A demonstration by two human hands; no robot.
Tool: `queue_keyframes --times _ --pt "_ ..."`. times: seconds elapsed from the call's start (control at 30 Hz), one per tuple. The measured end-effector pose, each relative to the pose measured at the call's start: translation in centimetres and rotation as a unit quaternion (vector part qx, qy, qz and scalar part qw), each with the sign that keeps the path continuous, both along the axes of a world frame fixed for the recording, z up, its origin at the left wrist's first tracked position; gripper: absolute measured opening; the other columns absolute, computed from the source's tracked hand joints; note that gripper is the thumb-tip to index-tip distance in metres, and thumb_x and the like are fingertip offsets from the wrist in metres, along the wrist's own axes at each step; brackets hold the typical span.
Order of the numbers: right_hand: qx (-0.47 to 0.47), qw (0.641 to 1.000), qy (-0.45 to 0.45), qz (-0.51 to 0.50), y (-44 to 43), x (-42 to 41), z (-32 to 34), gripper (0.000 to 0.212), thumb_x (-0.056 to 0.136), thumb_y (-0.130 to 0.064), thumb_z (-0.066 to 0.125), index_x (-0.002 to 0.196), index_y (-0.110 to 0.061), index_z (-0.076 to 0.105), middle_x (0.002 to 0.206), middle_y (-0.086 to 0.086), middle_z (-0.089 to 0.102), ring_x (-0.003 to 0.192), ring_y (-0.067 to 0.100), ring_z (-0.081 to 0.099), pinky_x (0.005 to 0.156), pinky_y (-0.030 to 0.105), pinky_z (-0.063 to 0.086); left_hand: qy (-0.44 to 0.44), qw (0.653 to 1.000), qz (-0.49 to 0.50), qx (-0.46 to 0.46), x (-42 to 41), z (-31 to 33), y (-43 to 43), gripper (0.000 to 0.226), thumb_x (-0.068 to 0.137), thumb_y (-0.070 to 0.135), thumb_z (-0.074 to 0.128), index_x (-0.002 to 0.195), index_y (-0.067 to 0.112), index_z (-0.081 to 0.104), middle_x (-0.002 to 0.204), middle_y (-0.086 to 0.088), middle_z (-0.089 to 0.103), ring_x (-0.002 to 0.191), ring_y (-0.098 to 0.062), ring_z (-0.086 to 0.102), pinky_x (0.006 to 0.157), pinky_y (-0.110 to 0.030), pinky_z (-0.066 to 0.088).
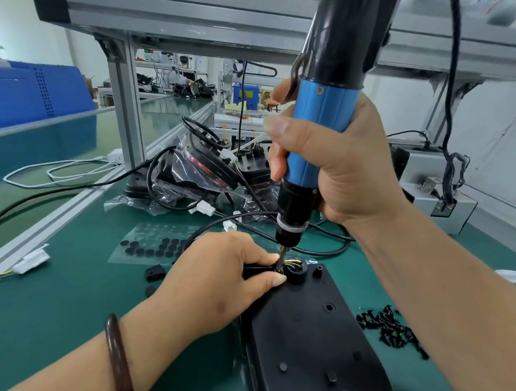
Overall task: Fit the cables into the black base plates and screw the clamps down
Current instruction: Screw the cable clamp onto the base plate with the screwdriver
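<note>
Our left hand (222,276) lies at the far end of the plate (307,337), thumb and forefinger pinched together on the black cable (255,269). Just beyond those fingertips the cable's sheath ends and thin coloured wires (294,262), yellow, green and dark, fan out over a round raised collar on the plate. We cannot tell a clamp from the cable under the fingers.

Our right hand (336,166) is above the left, fingers wrapped tight round the blue grip of the screwdriver (324,121). The tool is tilted, its black top leaning away to the right. Its bit (284,252) comes down between the left forefinger and thumb and meets the cable where the wires begin.

The plate is matt black plastic, long with rounded sides. It lies flat on the green tabletop (75,297) and runs from the left fingertips back toward us. Its face shows small round bosses, a few holes and a short peg close to the collar.

To the right of the plate, under our right forearm, lies a loose heap of black screws (388,329). Left of our left fingers is a clear sheet of round black pads (154,247). Beyond the right fingers lie bagged black units (195,172) with looped cords. A dark bangle (119,364) sits on our left wrist.
</note>
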State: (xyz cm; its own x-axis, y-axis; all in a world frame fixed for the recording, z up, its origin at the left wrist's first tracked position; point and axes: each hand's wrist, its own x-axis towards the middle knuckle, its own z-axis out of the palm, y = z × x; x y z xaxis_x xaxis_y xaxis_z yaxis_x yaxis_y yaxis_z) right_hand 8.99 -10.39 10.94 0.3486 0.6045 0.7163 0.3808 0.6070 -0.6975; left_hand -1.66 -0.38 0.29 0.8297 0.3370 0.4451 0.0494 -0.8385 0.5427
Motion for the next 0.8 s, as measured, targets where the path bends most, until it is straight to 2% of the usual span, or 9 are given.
queue_keyframes --times 0.23,0.37,0.8 --pt "-0.005 1.0 0.017 0.008 0.08 -0.05 0.03 0.021 0.076 0.001 0.065 0.093 -0.003 0.053 0.06 0.002 0.054 0.043 0.02 0.051 0.051 0.027 0.045 0.003 1.0 0.001 -0.002 0.05 0.04 0.05 0.027 0.074 0.05 0.072 0.096 0.034 0.073 0.081 0.018 0.066 0.078 -0.001 0.061 0.073 -0.032 0.053" --pt "-0.004 1.0 0.02 0.01 0.0 -0.06 0.06 0.019 0.076 0.001 0.065 0.091 -0.005 0.055 0.065 -0.004 0.058 0.043 0.02 0.052 0.051 0.028 0.045 0.006 1.0 0.001 0.0 0.07 0.02 0.04 0.027 0.074 0.05 0.072 0.095 0.033 0.073 0.081 0.016 0.067 0.079 -0.002 0.062 0.074 -0.033 0.053" --pt "-0.002 0.999 0.023 0.028 0.35 0.23 -0.04 0.017 0.077 0.003 0.064 0.087 -0.006 0.052 0.056 0.0 0.053 0.041 0.02 0.052 0.05 0.029 0.045 0.011 1.0 0.001 0.003 0.14 0.06 0.08 0.026 0.073 0.048 0.074 0.094 0.034 0.074 0.078 0.017 0.065 0.076 -0.001 0.061 0.073 -0.033 0.052"
